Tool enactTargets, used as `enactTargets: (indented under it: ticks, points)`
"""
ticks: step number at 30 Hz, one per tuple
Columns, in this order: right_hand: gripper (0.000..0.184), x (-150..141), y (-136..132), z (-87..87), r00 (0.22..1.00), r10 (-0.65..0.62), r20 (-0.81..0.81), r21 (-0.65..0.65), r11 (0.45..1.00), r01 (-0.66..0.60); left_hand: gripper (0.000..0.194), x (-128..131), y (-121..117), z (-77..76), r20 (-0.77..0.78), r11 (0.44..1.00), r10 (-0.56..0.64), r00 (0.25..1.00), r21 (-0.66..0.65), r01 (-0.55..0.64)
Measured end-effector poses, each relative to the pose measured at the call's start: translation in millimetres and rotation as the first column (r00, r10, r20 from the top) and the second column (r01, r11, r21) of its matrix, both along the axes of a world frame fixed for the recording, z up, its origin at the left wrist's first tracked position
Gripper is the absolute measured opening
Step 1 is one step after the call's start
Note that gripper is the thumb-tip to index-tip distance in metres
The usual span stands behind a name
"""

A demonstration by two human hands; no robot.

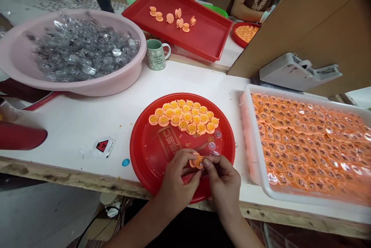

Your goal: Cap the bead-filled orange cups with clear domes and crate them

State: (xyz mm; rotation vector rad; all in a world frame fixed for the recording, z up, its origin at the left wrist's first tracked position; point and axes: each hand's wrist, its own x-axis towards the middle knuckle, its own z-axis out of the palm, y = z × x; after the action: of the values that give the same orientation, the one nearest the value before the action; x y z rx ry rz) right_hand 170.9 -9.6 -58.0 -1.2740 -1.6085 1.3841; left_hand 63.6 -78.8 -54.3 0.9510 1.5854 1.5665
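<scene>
Over the near part of a round red tray (139, 143), my left hand (176, 174) is closed on a small orange toy teacup (198, 162) with a saucer. My right hand (224, 176) pinches the right edge of the same cup; whether it also holds a small disc there is hidden by the fingers. Several toy teacups with yellow bits inside (187, 116) stand in rows on the tray's far half. A few small clear discs (212, 146) lie on the tray just beyond my right hand.
Left stands a pink basin (136, 66) of clear plastic pieces, beside a green mug (156, 56). A white bin (252, 132) of finished-looking orange cups is at right. Behind are a tilted red tray (208, 28), a cardboard panel (290, 24) and co-workers' arms (246, 8).
</scene>
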Motion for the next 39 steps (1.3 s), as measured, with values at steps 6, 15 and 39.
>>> enactTargets:
  ticks: [6, 15, 39]
  points:
    - [0.007, -2, -2, 2.7, 0.997, -0.016, 0.074, 0.279, 0.960, -0.006, 0.006, -4, 5, 9.7, -0.087, 0.996, 0.089, 0.992, 0.014, -0.089]
    - [0.011, -2, -3, 3.4, 0.997, 0.050, 0.056, 0.260, 0.964, -0.063, 0.010, -4, 5, 12.8, 0.184, 0.985, 0.160, 0.970, -0.095, -0.144]
    - [0.022, 9, -5, 25.0, 0.980, 0.197, 0.010, 0.392, 0.901, -0.185, 0.023, -4, -3, 29.3, 0.219, 0.998, 0.055, 0.974, -0.046, -0.046]
